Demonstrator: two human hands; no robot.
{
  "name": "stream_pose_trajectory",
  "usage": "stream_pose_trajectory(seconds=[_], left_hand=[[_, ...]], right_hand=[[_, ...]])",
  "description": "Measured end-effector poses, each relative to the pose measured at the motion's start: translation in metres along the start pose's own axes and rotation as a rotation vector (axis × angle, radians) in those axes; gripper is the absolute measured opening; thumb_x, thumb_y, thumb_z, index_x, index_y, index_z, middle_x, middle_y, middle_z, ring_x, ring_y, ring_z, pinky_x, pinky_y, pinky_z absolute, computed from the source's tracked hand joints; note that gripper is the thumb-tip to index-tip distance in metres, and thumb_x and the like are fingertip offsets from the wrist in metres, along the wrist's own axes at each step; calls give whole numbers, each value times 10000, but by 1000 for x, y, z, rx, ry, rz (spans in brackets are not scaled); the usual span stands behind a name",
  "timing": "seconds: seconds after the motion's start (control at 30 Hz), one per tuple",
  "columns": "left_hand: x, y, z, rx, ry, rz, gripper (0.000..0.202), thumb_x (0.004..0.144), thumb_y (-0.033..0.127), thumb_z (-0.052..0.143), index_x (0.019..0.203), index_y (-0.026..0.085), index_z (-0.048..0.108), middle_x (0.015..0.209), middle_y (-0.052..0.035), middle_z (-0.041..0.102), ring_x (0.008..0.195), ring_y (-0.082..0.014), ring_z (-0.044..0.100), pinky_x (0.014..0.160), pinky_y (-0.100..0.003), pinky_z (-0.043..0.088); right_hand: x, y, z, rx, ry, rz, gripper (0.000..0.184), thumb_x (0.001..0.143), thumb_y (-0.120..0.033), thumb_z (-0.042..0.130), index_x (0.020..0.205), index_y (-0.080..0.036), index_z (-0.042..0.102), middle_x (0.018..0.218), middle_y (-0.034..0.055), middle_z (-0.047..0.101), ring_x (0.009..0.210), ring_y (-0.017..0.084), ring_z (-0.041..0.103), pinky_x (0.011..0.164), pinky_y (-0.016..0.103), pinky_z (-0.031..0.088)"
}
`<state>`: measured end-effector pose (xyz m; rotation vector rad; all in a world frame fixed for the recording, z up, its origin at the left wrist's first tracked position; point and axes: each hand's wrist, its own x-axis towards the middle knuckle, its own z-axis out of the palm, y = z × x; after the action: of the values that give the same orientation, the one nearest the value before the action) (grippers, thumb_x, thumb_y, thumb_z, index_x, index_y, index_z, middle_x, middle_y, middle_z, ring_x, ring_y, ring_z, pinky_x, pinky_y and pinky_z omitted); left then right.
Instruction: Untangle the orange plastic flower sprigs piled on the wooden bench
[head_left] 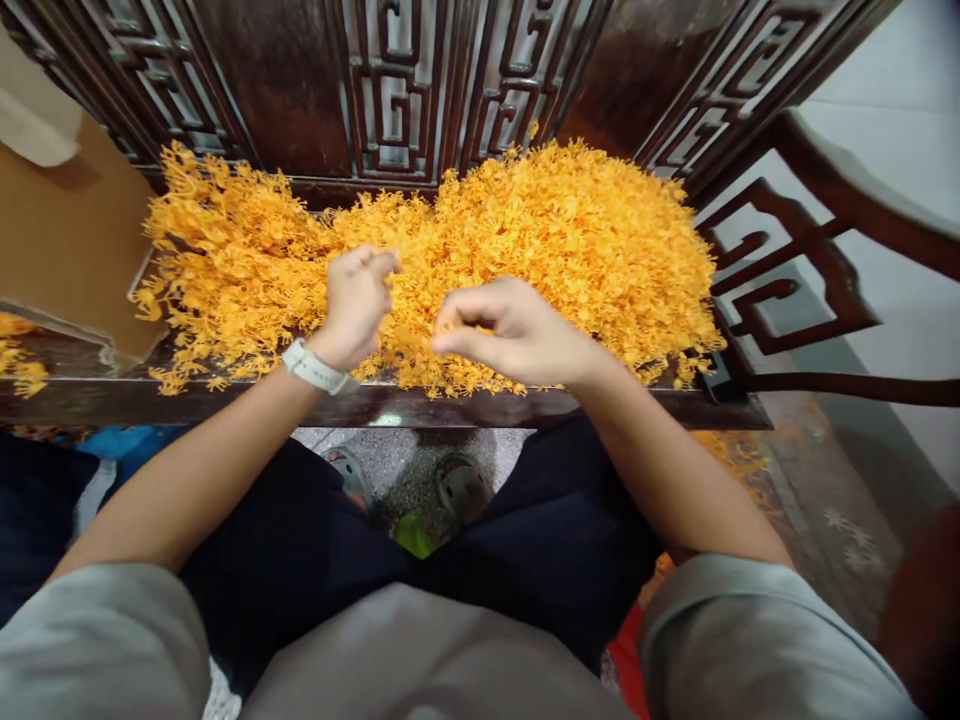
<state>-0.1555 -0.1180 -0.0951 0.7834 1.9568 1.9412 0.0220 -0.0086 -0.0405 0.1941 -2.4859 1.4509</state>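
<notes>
Both hands hover near the front edge of the dark wooden bench (525,405). The left hand (356,300) and right hand (510,330) pinch small pieces from the orange sprig heap (570,230) filling the seat; a cardboard box (67,240) stands left.

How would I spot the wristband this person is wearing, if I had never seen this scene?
Find the big heap of orange sprigs piled on the dark carved wooden bench. Two bare hands work at its near edge. The wristband sits just behind the left hand: a pale strap, the only white thing against all that orange, and the right hand has none.
</notes>
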Motion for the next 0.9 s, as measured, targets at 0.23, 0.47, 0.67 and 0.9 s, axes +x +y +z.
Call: stream_pose_trajectory(seconds=[0.23,0.47,0.67,0.9], left_hand=[[6,15,-24,-16,-49,4,459,865,558,795,692,233,520,553,54,353,469,-88,276,410,-261,233],[-27,19,-1,-28,-184,16,396,778,536,882,759,202,671,613,24,508,529,-93,394,441,-242,260],[-31,27,-2,-44,-234,-178,449,756,583,886,952,195,773,645,43,499,481,-58,317,403,-223,232],[-18,36,-22,44,-115,-293,718,500,725,947,1010,235,826,733,39,529,606,-69,470,446,-146,428]], right_hand=[[-6,41,-53,-302,462,103,507,889,-647,739,1160,-220,700,1056,88,676,966,227,645,775,352,543],[4,43,-16,-39,300,104,521,991,-702,557,871,-208,674,813,36,656,789,159,612,730,297,510],[5,36,-20,75,170,18,519,951,-663,662,809,-165,659,742,9,633,703,115,541,700,264,450],[-43,18,-115,705,187,-372,550,812,-844,660,990,-328,729,721,-10,547,676,159,470,585,294,390]])
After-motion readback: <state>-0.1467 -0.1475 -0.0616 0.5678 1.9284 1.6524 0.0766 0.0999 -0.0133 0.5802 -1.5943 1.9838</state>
